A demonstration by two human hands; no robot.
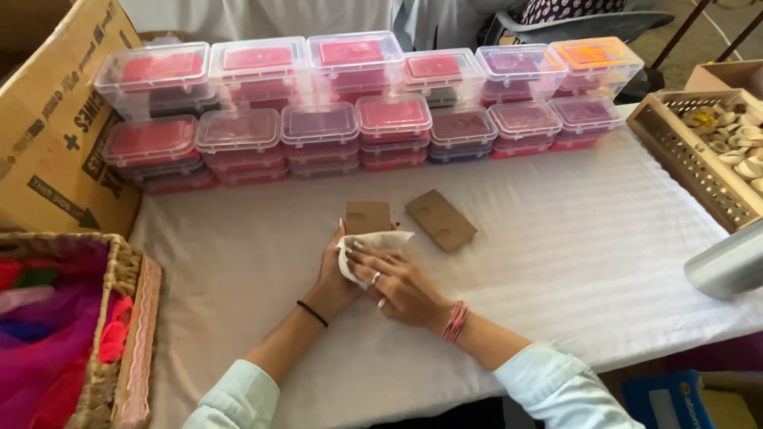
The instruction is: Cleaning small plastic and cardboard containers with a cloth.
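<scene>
Left edge was crowded: a cardboard box (56, 119) leaned in at the far left, and a wicker basket (119, 318) of bright fabric sat at the near-left corner, overhanging the tabletop (588, 262). Open white cloth lay between the basket and the hands.

Left hand (334, 274) sat near the middle of the tabletop, its grip closed around a small piece of white cloth (373, 242), folded and crumpled, one corner sticking out to the right. Right hand (401, 286) lay just beside it, fingers (367, 266) bent over the same cloth and pinching it, rings showing; grip partly closed on it.

Two brown cardboard cards (441, 218) lay flat just beyond the hands; the nearer one was touching or just behind the cloth, the other angled to its right, each with small holes.

Along the back edge, stacked clear plastic boxes (318, 119) with red and purple contents formed a wall nearly full width.

Right of the hands the tabletop was bare out to its edge. A wooden tray (683, 155) of pale rings sat at the far-right corner; a grey object (727, 266) intruded at the right edge.
</scene>
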